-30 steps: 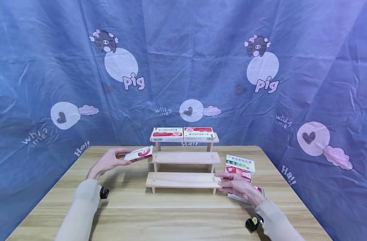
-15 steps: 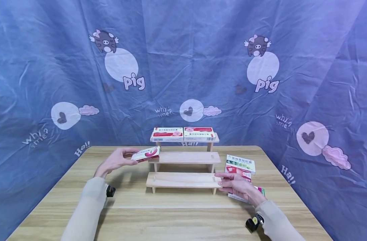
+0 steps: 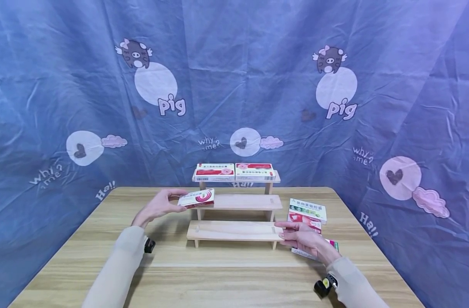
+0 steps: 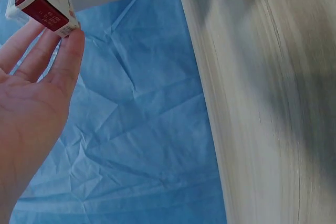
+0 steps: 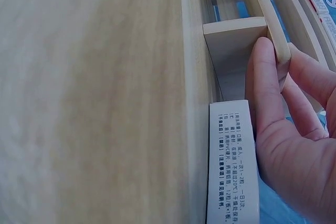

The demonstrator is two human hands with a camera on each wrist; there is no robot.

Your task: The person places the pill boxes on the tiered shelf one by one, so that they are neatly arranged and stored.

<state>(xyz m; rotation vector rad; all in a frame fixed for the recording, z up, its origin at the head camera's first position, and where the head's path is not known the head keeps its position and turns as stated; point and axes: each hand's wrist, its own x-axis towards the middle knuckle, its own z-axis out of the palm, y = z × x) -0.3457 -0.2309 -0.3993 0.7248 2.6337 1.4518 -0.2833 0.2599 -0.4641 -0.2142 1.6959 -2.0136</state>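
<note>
In the head view my left hand [image 3: 159, 208] pinches one end of a white and dark-red medicine box [image 3: 197, 197], slightly tilted. The box overlaps the left end of the middle tier of a three-step wooden display rack [image 3: 234, 231]; whether it touches is unclear. The left wrist view shows the box's red end [image 4: 44, 11] between thumb and fingers. My right hand [image 3: 305, 240] grips the right end of the bottom tier, thumb and fingers on opposite faces of the board [image 5: 278, 51] in the right wrist view. Two red-and-white medicine boxes [image 3: 215, 172] lie side by side on the top tier.
Right of the rack lie a green-and-white medicine box [image 3: 307, 209], a red box [image 3: 304, 221] and a white box [image 5: 233, 166], partly behind my right hand. A wooden table [image 3: 203, 282] carries everything. Blue printed cloth [image 3: 234, 94] hangs behind and at both sides.
My left hand has carried the medicine box rightward, from beside the rack to over the middle tier's left end. My right hand has stayed on the bottom tier.
</note>
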